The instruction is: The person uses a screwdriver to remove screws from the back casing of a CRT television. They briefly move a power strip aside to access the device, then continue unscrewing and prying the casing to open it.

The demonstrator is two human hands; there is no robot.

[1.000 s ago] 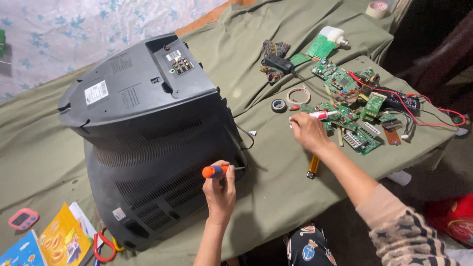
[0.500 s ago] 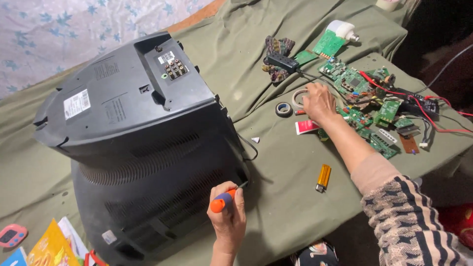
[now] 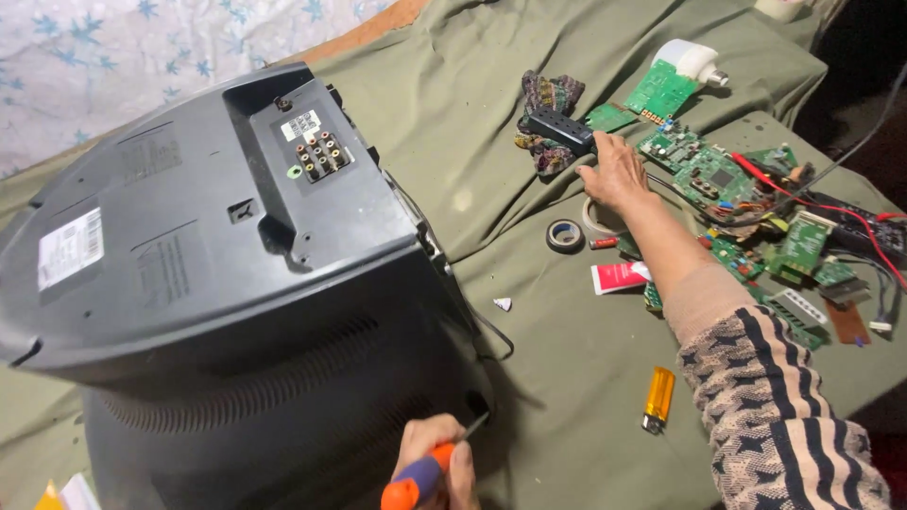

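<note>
Screwdriver [image 3: 420,482] clasped in left hand [image 3: 436,458] grip, tip against television [image 3: 217,283] back; right hand [image 3: 616,170] spread flat beside tape roll [image 3: 565,234].

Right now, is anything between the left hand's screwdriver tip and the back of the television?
Nothing visible. The left hand holds the orange-handled screwdriver with its tip right at the lower rear edge of the dark television casing. The thin black cable hangs just to the right, beside the tip rather than across it.

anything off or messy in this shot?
Yes. The grey television lies face-down on the green cloth, rear up. Loose circuit boards and tangled red wires sprawl at right. The left hand holds a screwdriver; the right hand touches a black block.
</note>
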